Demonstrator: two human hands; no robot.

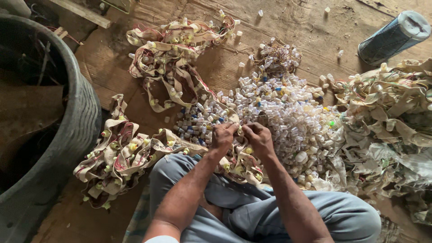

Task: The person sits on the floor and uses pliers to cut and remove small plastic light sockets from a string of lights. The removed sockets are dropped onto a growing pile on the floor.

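Fabric strip (240, 157) studded with small caps, draped over lap at near centre, pinched between both hands. Left hand (223, 136) and right hand (258, 138) touching, fingers closed on strip. Two more strip bundles: far left (173, 49), near left (119, 155). One heap of small clear caps (288, 112) beyond hands, too many to count. One blue-grey cylinder with white cap (393, 37) far right. One dark tub (76, 121) left.

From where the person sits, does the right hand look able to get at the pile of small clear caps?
Probably yes. The right hand is busy on the beige strip with the left hand, but the pile of small clear caps lies just beyond it on the floor, with nothing between them.
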